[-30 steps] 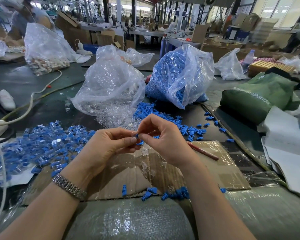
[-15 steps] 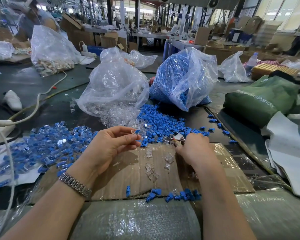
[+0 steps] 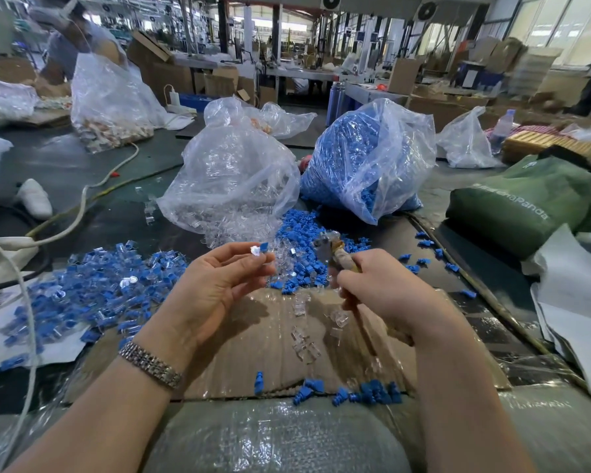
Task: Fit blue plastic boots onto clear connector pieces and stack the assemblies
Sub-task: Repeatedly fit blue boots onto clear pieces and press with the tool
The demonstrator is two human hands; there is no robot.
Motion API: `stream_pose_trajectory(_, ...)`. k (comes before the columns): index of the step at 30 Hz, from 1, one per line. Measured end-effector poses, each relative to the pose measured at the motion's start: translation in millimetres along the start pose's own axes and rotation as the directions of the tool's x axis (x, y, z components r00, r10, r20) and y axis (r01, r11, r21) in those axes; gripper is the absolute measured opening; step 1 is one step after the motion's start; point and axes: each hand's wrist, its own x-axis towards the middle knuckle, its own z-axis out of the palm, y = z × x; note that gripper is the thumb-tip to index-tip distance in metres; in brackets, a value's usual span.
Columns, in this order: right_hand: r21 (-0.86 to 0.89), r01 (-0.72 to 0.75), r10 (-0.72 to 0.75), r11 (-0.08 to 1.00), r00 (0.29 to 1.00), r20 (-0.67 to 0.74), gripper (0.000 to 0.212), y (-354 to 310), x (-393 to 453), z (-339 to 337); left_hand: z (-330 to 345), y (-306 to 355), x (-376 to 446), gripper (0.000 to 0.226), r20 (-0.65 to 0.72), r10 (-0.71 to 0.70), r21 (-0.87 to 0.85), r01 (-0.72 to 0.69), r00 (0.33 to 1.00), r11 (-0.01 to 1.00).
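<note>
Right hand hides the hammer's handle.

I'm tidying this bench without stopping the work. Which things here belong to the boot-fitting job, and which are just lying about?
Part of the job:
- blue-and-clear piece pinched in the left hand
- small hammer gripped in the right hand
- bag of blue boots
- bag of clear connectors
- pile of finished pieces

Just lying about:
- green bag
- water bottle
- white cable
</note>
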Motion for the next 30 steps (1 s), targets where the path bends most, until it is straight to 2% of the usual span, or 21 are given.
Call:
stream_pose_trajectory(2, 0.055, 0.048, -0.055, 0.997, 0.992, 0.118, 0.017, -11.8, -4.5, 3.0, -0.6, 0.4, 0.9, 0.018, -0.004, 0.020, 0.011, -0.020, 1.000, 1.000)
stream_pose_trajectory(4, 0.035, 0.081, -0.087, 0.996, 0.978, 0.192, 0.019, -22.6, -7.6, 8.0, 1.5, 0.2, 0.9, 0.018, -0.006, 0.049, 0.023, -0.049, 0.999, 0.999)
stream_pose_trajectory(8, 0.001, 0.117, -0.114, 0.993, 0.964, 0.241, 0.021, -34.8, -10.2, 19.7, 3.6, 1.0, -0.9, 0.020, -0.022, 0.083, 0.027, -0.082, 0.996, 0.996)
stream_pose_trajectory(15, -0.006, 0.181, -0.174, 0.983, 0.955, 0.239, 0.029, -41.3, -10.4, 27.5, 5.7, 2.6, -5.4, 0.021, -0.028, 0.102, 0.136, -0.097, 0.994, 0.986)
stream_pose_trajectory(19, 0.009, 0.177, -0.174, 0.984, 0.952, 0.252, 0.026, -37.1, -7.9, 29.5, 5.2, 2.9, -8.5, 0.025, -0.027, 0.163, 0.335, -0.144, 0.986, 0.931)
stream_pose_trajectory(23, 0.062, 0.175, -0.184, 0.983, 0.959, 0.216, 0.030, -33.0, -8.8, 37.4, 8.6, 3.7, -10.9, 0.023, -0.011, 0.203, 0.436, -0.178, 0.979, 0.882)
stream_pose_trajectory(27, 0.017, 0.190, -0.191, 0.982, 0.973, 0.128, 0.032, -32.9, -6.7, 50.6, 9.4, 3.5, -11.2, 0.020, -0.025, 0.252, 0.509, -0.205, 0.967, 0.836)
stream_pose_trajectory(30, 0.033, 0.179, -0.182, 0.983, 0.972, 0.147, 0.033, -33.4, -6.6, 51.4, 7.1, 2.9, -9.8, 0.020, -0.004, 0.269, 0.540, -0.224, 0.963, 0.811)
